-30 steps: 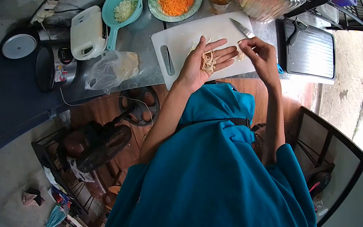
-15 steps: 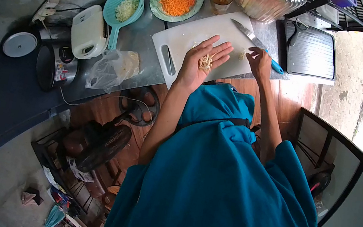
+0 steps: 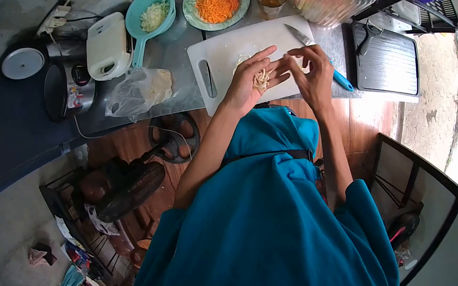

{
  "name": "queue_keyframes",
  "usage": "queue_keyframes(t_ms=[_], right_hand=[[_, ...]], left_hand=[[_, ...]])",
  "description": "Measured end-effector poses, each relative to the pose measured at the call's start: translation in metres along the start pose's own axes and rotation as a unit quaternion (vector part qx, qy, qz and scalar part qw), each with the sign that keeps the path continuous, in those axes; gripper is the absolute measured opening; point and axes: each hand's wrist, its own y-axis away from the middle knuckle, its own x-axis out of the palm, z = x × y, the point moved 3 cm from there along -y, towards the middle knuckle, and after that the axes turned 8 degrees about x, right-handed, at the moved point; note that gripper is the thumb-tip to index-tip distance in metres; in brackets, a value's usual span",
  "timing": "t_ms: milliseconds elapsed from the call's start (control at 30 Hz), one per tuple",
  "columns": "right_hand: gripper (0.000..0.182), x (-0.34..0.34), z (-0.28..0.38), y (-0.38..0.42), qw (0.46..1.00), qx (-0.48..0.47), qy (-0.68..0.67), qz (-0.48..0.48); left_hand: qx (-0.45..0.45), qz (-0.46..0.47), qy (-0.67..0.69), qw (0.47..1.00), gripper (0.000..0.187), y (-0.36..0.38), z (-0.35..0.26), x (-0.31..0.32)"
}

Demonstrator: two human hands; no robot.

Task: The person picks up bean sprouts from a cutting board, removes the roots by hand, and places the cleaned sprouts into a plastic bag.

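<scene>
Strands [image 3: 261,79], pale cream, thin, curled: one loose tangle lies in the upturned left hand [image 3: 243,84], over the white cutting board [image 3: 208,53] toward its near edge. Further shreds [image 3: 242,59] lie on the board, partly hidden.

Right grip [image 3: 315,80] shifted left since half a second ago, nearer left grip [image 3: 244,85], covering more knife blade [image 3: 298,34].
</scene>
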Motion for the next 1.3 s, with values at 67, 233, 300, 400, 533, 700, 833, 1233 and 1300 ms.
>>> queue_keyframes(t_ms=[67,233,300,400,533,700,833,1233,1300], right_hand=[[0.018,0.002,-0.012,0.001,0.999,0.030,-0.002,-0.031],[0.019,-0.005,-0.024,0.006,0.995,0.075,0.013,-0.061],[0.021,-0.006,-0.011,0.008,0.998,0.063,-0.013,-0.021],[0.023,-0.005,-0.004,0.009,0.998,0.000,-0.020,0.060],[0.022,0.002,-0.012,0.011,0.993,-0.010,-0.037,0.115],[0.017,0.001,-0.007,0.008,0.991,-0.050,0.026,0.123],[0.019,0.002,-0.011,0.007,0.990,-0.091,-0.001,0.111],[0.013,-0.009,-0.013,-0.001,0.996,-0.016,-0.029,0.080],[0.014,-0.004,-0.037,-0.002,0.998,0.022,0.034,0.057]], left_hand=[[-0.005,0.005,0.007,1.000,0.049,0.000,0.002,-0.002],[-0.018,0.006,0.007,1.000,0.049,0.000,0.008,-0.006],[-0.019,0.005,0.008,1.000,0.049,-0.003,0.011,-0.006],[-0.028,-0.005,-0.024,0.999,0.049,-0.005,0.015,-0.008],[-0.037,0.002,-0.032,0.999,0.049,-0.005,0.015,-0.011],[-0.050,-0.003,-0.027,0.998,0.048,-0.004,0.015,-0.013],[-0.056,-0.007,-0.026,0.998,0.047,-0.002,0.012,-0.011],[-0.036,0.002,-0.167,0.985,0.026,0.006,0.010,-0.018],[-0.037,-0.019,-0.160,0.986,0.027,0.006,0.011,-0.024]])
